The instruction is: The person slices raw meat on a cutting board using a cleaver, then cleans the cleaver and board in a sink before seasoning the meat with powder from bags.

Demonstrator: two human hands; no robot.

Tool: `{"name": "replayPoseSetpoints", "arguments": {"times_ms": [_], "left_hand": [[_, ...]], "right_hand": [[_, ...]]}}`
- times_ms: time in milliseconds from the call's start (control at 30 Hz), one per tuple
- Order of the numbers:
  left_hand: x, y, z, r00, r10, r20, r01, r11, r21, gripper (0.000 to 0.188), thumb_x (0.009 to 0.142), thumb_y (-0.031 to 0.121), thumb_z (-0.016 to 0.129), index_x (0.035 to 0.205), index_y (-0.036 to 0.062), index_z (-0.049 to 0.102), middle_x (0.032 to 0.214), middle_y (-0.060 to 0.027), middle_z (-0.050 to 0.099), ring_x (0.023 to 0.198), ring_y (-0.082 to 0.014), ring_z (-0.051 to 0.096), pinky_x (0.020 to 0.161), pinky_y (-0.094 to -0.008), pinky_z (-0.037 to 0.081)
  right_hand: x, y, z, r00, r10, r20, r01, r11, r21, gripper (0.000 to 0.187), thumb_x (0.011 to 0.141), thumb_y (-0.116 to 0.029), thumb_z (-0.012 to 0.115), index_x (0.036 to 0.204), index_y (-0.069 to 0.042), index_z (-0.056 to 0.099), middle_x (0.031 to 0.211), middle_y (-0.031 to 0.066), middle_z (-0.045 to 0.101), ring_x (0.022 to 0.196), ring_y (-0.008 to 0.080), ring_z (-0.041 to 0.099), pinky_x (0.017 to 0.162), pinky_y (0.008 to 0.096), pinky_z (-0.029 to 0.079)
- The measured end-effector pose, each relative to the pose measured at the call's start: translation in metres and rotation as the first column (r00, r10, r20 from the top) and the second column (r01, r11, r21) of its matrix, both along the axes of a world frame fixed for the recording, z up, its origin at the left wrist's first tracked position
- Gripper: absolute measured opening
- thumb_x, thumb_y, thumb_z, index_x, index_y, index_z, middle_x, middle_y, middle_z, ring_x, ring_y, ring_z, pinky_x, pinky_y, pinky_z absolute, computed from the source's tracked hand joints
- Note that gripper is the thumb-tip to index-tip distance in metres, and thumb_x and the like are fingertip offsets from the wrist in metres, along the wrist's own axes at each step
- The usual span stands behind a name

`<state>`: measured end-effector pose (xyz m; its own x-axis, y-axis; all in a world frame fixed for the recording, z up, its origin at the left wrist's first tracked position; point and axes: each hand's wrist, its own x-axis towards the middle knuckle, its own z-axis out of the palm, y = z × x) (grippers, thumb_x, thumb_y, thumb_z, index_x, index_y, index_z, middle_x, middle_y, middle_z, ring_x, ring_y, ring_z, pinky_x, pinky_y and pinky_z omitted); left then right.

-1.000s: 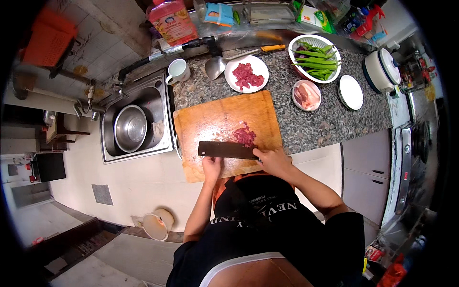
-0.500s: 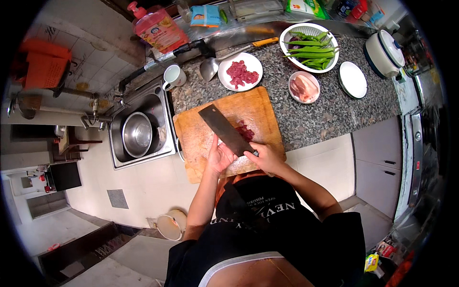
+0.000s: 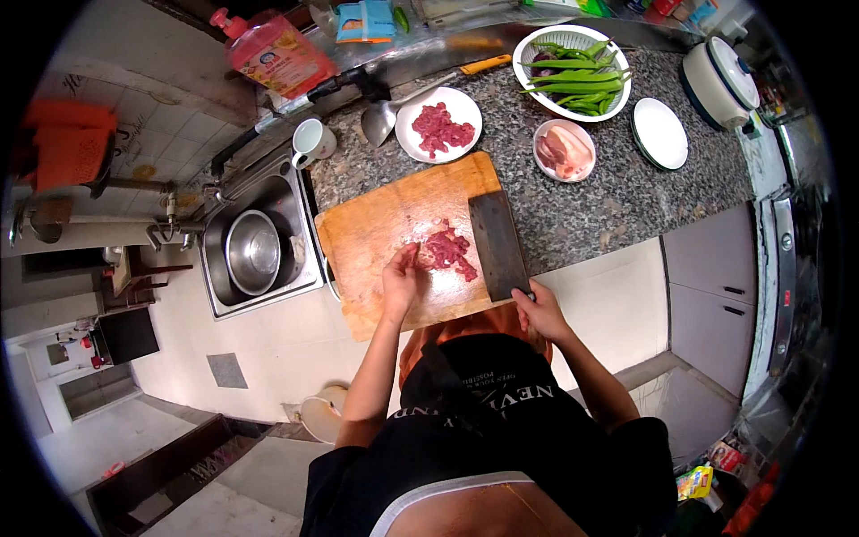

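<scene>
Chopped red meat [image 3: 450,251] lies in a small heap on the wooden cutting board [image 3: 367,237]. My right hand [image 3: 540,313] grips the handle of a cleaver [image 3: 499,243], whose broad dark blade lies flat along the board's right side, apart from the meat. At the heap's left edge is my left hand [image 3: 400,282], its fingertips pinched together. Whatever those fingertips hold, if anything, is too small to make out. Beyond the board, a white plate [image 3: 404,134] bears more cut red meat [image 3: 443,131].
Behind the board are a spatula [image 3: 379,121], a white mug [image 3: 313,141], a bowl of pale pink meat [image 3: 565,152] and a white basket [image 3: 530,43] of green peppers [image 3: 577,79]. White plates [image 3: 660,134] and a cooker [image 3: 718,85] stand right. A sink [image 3: 309,268] holds a metal basin [image 3: 253,253].
The cleaver has swung away from my left hand to the board's right side, uncovering the meat. My left hand has turned over, from open palm to a pinch beside the heap.
</scene>
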<state>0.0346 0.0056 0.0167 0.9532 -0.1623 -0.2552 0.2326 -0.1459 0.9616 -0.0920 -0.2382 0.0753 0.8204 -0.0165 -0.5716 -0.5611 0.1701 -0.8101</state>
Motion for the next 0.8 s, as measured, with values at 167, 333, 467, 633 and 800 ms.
{"name": "replayPoseSetpoints", "arguments": {"times_ms": [167, 333, 467, 633, 800], "left_hand": [[-0.008, -0.012, -0.003, 0.987, -0.081, 0.137, 0.05, 0.975, 0.217, 0.052, 0.068, -0.014, 0.043, 0.118, 0.0004, 0.042, 0.108, -0.014, 0.047, 0.094, -0.0212, 0.051, 0.085, -0.0264, 0.04], [-0.015, -0.016, 0.017, 0.987, -0.152, 0.049, 0.112, 0.878, 0.465, 0.057, 0.065, -0.005, 0.056, 0.119, 0.0036, 0.041, 0.104, -0.0149, 0.043, 0.092, -0.0244, 0.048, 0.082, -0.0292, 0.041], [-0.013, -0.022, 0.022, 0.983, -0.18, 0.036, 0.137, 0.85, 0.508, 0.066, 0.064, -0.005, 0.064, 0.122, 0.0041, 0.036, 0.104, -0.012, 0.04, 0.089, -0.0221, 0.048, 0.082, -0.0299, 0.043], [-0.011, -0.024, 0.036, 0.939, -0.319, 0.13, 0.168, 0.753, 0.636, 0.082, 0.058, 0.003, 0.074, 0.127, 0.0061, 0.029, 0.104, -0.0133, 0.039, 0.093, -0.0247, 0.046, 0.084, -0.0318, 0.041], [-0.007, -0.012, 0.035, 0.948, -0.311, 0.074, 0.194, 0.743, 0.64, 0.091, 0.056, 0.003, 0.075, 0.13, 0.0088, 0.023, 0.107, -0.0137, 0.036, 0.094, -0.0252, 0.046, 0.084, -0.0314, 0.042]], "right_hand": [[-0.039, 0.003, -0.025, 0.991, -0.108, -0.074, 0.112, 0.993, 0.04, 0.013, 0.084, -0.015, 0.051, 0.076, -0.005, 0.05, 0.052, -0.0036, 0.044, 0.043, 0.0048, 0.041, 0.039, 0.0209, 0.033], [-0.039, 0.019, -0.031, 0.985, -0.168, -0.046, 0.169, 0.986, 0.014, 0.011, 0.084, -0.015, 0.051, 0.078, -0.006, 0.05, 0.053, -0.0031, 0.044, 0.042, 0.0053, 0.041, 0.039, 0.0207, 0.034], [-0.036, 0.042, -0.05, 0.979, -0.18, -0.091, 0.188, 0.978, 0.087, 0.01, 0.085, -0.016, 0.05, 0.082, -0.007, 0.048, 0.054, -0.002, 0.043, 0.042, 0.0069, 0.041, 0.039, 0.0216, 0.036], [-0.004, 0.077, -0.05, 0.972, -0.198, -0.124, 0.222, 0.948, 0.23, 0.013, 0.087, -0.016, 0.046, 0.081, -0.005, 0.045, 0.052, 0.0006, 0.045, 0.04, 0.0094, 0.044, 0.039, 0.0236, 0.038], [0.018, 0.087, -0.046, 0.996, -0.041, -0.074, 0.057, 0.973, 0.226, 0.015, 0.087, -0.017, 0.045, 0.081, -0.004, 0.046, 0.051, 0.0004, 0.045, 0.04, 0.0093, 0.045, 0.039, 0.0237, 0.038]]}}
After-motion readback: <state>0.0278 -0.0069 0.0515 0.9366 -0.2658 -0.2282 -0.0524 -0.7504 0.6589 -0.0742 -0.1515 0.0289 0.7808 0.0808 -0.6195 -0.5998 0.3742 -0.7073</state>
